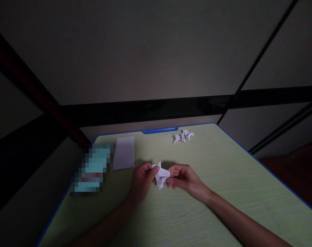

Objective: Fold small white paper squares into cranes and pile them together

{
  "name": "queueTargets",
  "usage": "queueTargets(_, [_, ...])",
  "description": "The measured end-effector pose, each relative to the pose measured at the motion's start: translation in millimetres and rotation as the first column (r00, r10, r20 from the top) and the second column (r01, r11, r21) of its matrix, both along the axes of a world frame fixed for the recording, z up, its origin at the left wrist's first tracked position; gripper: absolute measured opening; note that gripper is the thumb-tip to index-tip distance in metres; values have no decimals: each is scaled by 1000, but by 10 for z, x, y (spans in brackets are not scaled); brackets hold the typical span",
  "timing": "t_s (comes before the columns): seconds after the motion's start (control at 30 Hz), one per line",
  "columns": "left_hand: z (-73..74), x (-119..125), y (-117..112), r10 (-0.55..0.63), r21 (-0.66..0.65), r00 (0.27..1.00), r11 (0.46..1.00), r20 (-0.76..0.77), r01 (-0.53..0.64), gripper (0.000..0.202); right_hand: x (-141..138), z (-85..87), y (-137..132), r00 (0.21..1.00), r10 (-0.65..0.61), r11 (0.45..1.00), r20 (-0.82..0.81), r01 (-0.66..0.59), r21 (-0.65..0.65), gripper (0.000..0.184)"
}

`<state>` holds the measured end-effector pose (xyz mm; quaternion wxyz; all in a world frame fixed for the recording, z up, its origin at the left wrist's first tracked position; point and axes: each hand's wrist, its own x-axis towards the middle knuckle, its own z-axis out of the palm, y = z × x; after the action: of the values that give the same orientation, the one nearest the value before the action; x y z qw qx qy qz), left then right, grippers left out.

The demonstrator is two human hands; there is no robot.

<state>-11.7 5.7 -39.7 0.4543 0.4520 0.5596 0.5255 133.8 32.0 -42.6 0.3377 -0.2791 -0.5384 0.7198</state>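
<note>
Paper figure (163, 173), white, folded, held up around the middle of the counter (222, 168). Left hand (142, 176) pinches its left end, thumb on top; right hand (185, 178) grips its right end, thumb and fingers. 2 folded paper pieces (188, 134) near far edge, close together, can't tell if touching. White sheet (124, 153) flat at left, beside pixelated rectangle (94, 166), details unreadable.

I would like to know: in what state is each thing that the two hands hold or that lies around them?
Folded paper: creased into a pointed shape, held between both hands.
Left hand: fingers closed on its left end.
Right hand: fingers closed on its right end.
Paper sheet: lying flat.
Paper figures: folded, lying close together.
Pixelated object: state hidden.
</note>
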Motion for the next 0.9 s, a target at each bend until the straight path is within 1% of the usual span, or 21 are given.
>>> queueTargets(0.1, [4,4,0,-41,-6,999,999,20,42,24,-19,-30,9,998,-65,997,12,65,-28,13])
queueTargets(0.23, [-8,-2,-11,-178,-30,979,983,101,182,14,-26,-50,17,990,-143,989,17,143,-29,13])
queueTargets(0.27, [-13,-4,-14,-205,-40,971,977,122,211,14,-26,-47,14,987,-157,987,17,158,-25,13])
queueTargets(0.37, [-22,-9,-16,-222,-68,962,970,157,235,17,-36,-27,-11,981,-193,981,26,193,10,12])
queueTargets(0.43, [-16,-9,-12,-199,-85,966,973,165,215,17,-46,-24,-37,969,-247,966,31,244,82,12])
queueTargets(0.53, [4,-5,-7,-162,-106,971,978,173,182,19,-50,-49,-72,943,-329,925,43,313,216,14])
queueTargets(0.63, [6,-2,-7,-148,-113,972,979,180,170,19,-38,-80,-88,920,-384,879,81,338,335,14])
queueTargets(0.7, [-5,-2,-8,-152,-110,972,979,182,173,18,-29,-79,-90,900,-425,836,100,347,426,13])
queueTargets(0.8, [-20,-5,-13,-150,-109,971,979,185,172,17,-14,-43,-87,890,-438,775,122,306,553,13])
queueTargets(0.9, [-22,-9,-16,-148,-117,970,978,193,172,17,21,-11,-80,900,-407,716,154,210,666,16])
